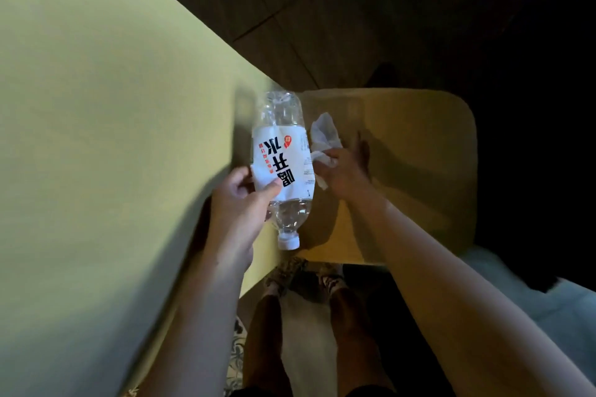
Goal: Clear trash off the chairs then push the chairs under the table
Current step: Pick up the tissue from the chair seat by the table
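Above the near edge of the pale green table (96,106), the left hand (238,200) is closed around a clear plastic bottle (283,164), thumb and fingers pinching the lower part of its white label. The bottle is held off any surface, tilted, with its white cap (289,241) pointing near, toward the person, and its base pointing far. The label carries large black characters and a small red mark, seen upside down from this view. The bottle looks mostly empty, though a little clear liquid may show near the neck; this is hard to tell.

Just right of the bottle, the right hand (346,167) is closed on a crumpled white tissue (324,138), which sticks out beyond the fingers toward the far side and lies against the bottle's right flank. A smaller corner of the tissue hangs out below the hand. Hand and tissue sit over the yellow chair seat (419,171), which stands right of the table, its left edge tucked close to the table's edge. Whether the tissue touches the seat cannot be told.

The rest of the seat shows only the shadows of the arms. Below the hands, the person's bare legs and patterned shoes (329,280) stand on the dark floor (322,10) between table and chair. A pale object (548,300) shows dimly at the near right, beside the right forearm.
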